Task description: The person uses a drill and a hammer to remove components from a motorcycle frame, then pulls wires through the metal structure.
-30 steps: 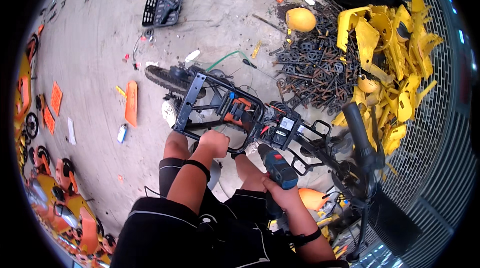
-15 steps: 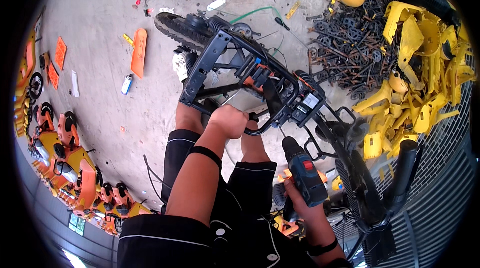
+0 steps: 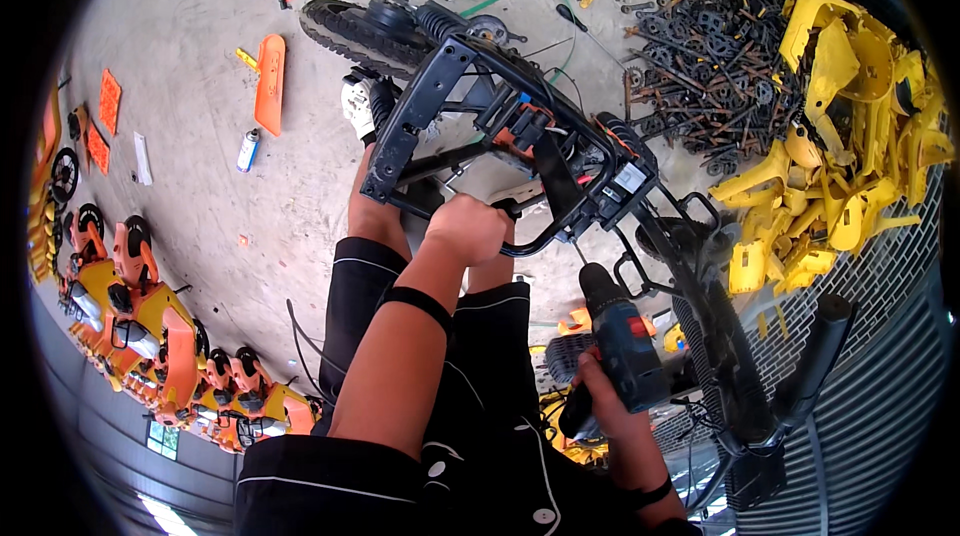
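Note:
The black frame (image 3: 415, 126) of a stripped electric bike lies across the floor, exposing wires and a battery-like box. My left hand (image 3: 468, 229) is closed around its lower curved tube; a dark knob-like end pokes out beside the fist, and I cannot tell what it belongs to. In my right hand (image 3: 608, 401) is a dark blue cordless drill (image 3: 628, 341) with a red switch, pointing up and away. Its thin bit reaches toward the frame beside a small module with a white label (image 3: 630, 177). Whether the tip touches a screw cannot be made out.
The knobby tyre (image 3: 350, 31) lies at the far end, the handlebar grip (image 3: 818, 356) at right. Rusty cranks (image 3: 710, 76) and yellow plastic panels (image 3: 850, 156) are heaped beyond. A spray can (image 3: 248, 151) and an orange panel (image 3: 269, 86) lie left, near orange bikes (image 3: 135, 306).
The drill and my right hand have shifted slightly right. My left hand stays on the tube, and the frame sits a little higher in view as the view shifts.

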The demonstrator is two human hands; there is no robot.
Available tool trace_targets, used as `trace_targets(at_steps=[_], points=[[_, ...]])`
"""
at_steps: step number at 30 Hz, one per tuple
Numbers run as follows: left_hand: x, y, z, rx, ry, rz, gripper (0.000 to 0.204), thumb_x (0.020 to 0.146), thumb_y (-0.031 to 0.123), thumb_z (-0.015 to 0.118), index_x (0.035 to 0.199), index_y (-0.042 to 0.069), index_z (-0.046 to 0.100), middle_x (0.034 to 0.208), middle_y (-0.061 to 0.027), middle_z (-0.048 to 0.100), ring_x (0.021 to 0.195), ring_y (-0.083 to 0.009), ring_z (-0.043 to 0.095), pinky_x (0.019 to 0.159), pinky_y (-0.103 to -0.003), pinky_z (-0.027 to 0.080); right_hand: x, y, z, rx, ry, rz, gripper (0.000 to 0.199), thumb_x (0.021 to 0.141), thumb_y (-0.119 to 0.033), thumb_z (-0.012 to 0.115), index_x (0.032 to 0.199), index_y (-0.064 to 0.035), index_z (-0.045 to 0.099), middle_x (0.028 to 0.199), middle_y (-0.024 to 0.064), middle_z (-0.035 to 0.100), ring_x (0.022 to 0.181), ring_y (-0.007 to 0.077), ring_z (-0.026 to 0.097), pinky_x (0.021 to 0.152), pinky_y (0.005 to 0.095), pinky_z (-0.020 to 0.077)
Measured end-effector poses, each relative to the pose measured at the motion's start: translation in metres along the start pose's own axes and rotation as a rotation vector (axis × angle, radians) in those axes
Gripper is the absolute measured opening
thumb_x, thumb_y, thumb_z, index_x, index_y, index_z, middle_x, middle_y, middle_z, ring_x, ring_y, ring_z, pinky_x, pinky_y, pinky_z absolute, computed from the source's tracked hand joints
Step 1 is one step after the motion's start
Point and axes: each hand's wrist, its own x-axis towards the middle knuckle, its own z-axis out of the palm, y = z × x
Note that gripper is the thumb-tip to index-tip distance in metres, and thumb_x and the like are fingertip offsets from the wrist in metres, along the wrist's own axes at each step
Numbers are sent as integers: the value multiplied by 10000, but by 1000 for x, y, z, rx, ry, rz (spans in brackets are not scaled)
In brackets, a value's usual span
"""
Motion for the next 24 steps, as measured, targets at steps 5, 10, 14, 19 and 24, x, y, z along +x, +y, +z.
trace_targets(at_steps=[5, 10, 14, 19, 24], points=[[1, -2, -1, -36, 8, -55, 200, 867, 181, 565, 935, 86, 727, 866, -103, 767, 829, -284, 749, 726, -410, 571, 4, 18, -15, -381, 11, -146, 275, 896, -118, 726, 1145, -19, 666, 925, 104, 699, 807, 243, 685, 748, 384, 547], [-1, 0, -10, -45, -77, -35, 217, 867, 180, 572, 974, 96, 741, 927, -104, 771, 876, -279, 746, 761, -402, 563, 12, -14, -25, 35, 17, 56, 305, 865, 32, 702, 1164, 0, 646, 861, 49, 660, 760, 131, 653, 677, 306, 546], [-1, 2, -15, -88, -104, -101, 219, 855, 181, 586, 978, 97, 747, 941, -105, 771, 905, -285, 743, 797, -394, 559, 19, -44, -21, 131, 51, 160, 240, 847, 67, 667, 1077, -1, 662, 836, 63, 664, 681, 161, 668, 643, 327, 552], [2, 1, -8, -88, -109, -98, 218, 841, 176, 592, 961, 96, 755, 942, -110, 771, 907, -291, 742, 815, -389, 559, 26, -58, -28, 208, 58, 249, 130, 844, 66, 676, 957, 3, 673, 806, 83, 675, 669, 175, 675, 623, 319, 535], [1, 0, -8, -73, -102, -87, 205, 844, 180, 602, 947, 76, 747, 937, -113, 771, 897, -285, 743, 804, -391, 566, 24, -56, -23, 156, 25, 241, 254, 878, 44, 665, 1128, 4, 653, 869, 74, 669, 695, 144, 665, 653, 307, 538]])
